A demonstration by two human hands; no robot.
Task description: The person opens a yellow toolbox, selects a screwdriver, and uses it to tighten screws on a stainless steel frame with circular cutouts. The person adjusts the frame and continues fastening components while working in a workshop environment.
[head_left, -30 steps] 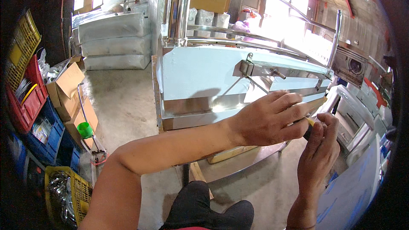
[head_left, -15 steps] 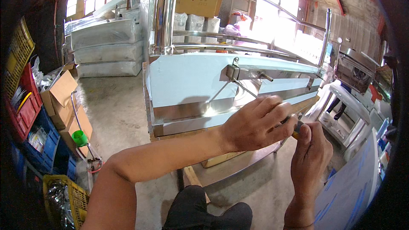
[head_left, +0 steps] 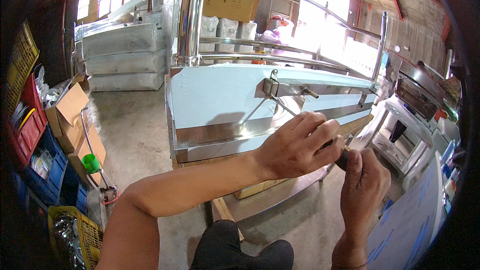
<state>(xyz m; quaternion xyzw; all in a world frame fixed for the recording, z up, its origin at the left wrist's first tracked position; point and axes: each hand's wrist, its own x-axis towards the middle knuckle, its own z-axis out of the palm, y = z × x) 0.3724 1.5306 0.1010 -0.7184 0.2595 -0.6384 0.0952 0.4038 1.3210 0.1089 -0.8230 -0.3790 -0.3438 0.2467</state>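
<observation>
Both my hands are closed around a long screwdriver. Its thin metal shaft (head_left: 286, 106) runs up and left from my left hand (head_left: 295, 147) to a small metal bracket (head_left: 270, 87). My right hand (head_left: 367, 177) grips the dark handle (head_left: 343, 160), mostly covered by its fingers. The bracket sits at the left end of a steel bar on a metal panel (head_left: 215, 97) with pale blue film. A short threaded stud (head_left: 309, 91) sticks out of the bar, right of the bracket. The tip's contact with the bracket is too small to make out.
Shiny steel tubes (head_left: 190, 25) rise above the panel. It rests on a wooden-edged bench (head_left: 200, 164). Crates (head_left: 89, 235) and cardboard boxes (head_left: 77, 125) line the left side. Wrapped stacks (head_left: 122, 60) stand behind. A film-covered sheet (head_left: 407, 220) leans at the right.
My right hand has rolled a little on the handle, and its yellow part no longer shows. The left hand keeps its grip nearly in place. The view has shifted slightly.
</observation>
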